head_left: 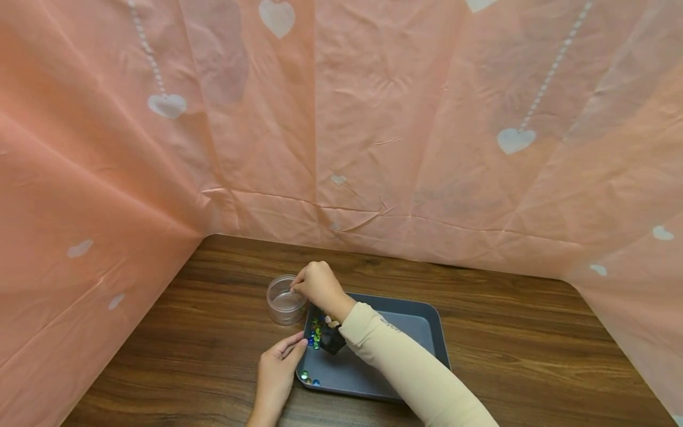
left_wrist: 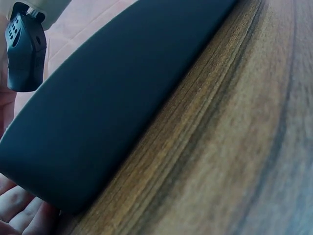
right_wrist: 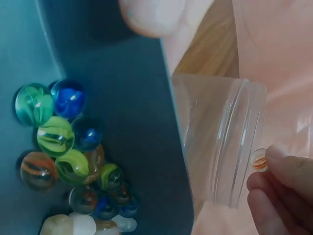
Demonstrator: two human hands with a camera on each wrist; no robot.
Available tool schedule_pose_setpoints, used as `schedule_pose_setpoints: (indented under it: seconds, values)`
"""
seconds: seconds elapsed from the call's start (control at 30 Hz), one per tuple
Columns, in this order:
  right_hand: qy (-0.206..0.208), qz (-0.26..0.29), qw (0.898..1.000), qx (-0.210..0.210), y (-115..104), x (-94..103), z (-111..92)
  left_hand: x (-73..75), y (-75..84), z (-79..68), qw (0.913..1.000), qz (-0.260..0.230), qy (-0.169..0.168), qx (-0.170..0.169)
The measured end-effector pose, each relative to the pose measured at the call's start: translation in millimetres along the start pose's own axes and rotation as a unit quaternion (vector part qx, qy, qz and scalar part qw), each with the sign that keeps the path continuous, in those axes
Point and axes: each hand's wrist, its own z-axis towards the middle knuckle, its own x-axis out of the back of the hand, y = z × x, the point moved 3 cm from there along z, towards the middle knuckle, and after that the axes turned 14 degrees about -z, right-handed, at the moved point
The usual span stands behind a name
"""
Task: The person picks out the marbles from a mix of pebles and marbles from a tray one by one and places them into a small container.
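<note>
We are gripping the gray tray (head_left: 349,373) by its left edge with our left hand (head_left: 276,370) and holding our right hand (head_left: 322,289) at the clear jar (head_left: 281,311); colored marbles (head_left: 317,338) are lying along the tray's left side, while heart-printed cloth (head_left: 373,118) is hanging behind.

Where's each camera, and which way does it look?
Head: worn on the head, looking forward and down at tray, jar and pink cloth; left hand and right hand show.
Left wrist: worn there, facing the tray's outer wall and table; left fingers show.
Right wrist: worn there, facing marbles, tray and jar; right fingers pinch one marble, left thumb shows.
Head and right wrist share the jar.
</note>
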Motion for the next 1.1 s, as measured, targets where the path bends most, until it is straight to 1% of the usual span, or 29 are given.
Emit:
schedule_pose_setpoints:
  seconds: [0.1, 0.23, 0.47, 0.7, 0.8, 0.93, 1.0, 1.1]
  values:
    - [0.0, -0.026, 1.0, 0.011, -2.5, -1.0, 0.4, 0.1, -0.8, 0.6, 1.0, 0.001, 0.003, 0.0]
    - [0.002, -0.036, 0.999, 0.014, -3.9, -1.3, 0.7, -0.3, -1.3, 1.2, 1.0, 0.003, 0.007, 0.0]
    - [0.005, -0.032, 0.999, 0.018, -3.4, -2.9, -0.4, -0.3, -2.3, 1.7, 1.0, 0.0, 0.006, 0.001]
    - [0.022, -0.02, 0.999, 0.02, -2.2, -3.0, -0.7, -0.3, -2.2, 1.5, 1.0, -0.004, 0.008, 0.002]
    - [0.019, -0.002, 1.0, 0.004, -0.2, -1.4, -1.4, 0.0, -1.8, 1.0, 1.0, -0.001, 0.008, 0.0]
    - [0.013, 0.033, 0.999, -0.032, 6.7, 3.7, -2.8, 0.0, -1.6, 0.8, 1.0, -0.003, 0.008, -0.003]
    - [0.017, 0.044, 0.998, -0.05, 12.2, 7.9, -4.1, -0.2, -1.8, 0.8, 1.0, -0.004, 0.008, -0.003]
    - [0.031, 0.047, 0.996, -0.07, 22.5, 16.5, -6.3, -0.5, -2.4, 0.5, 0.9999, -0.005, 0.009, -0.004]
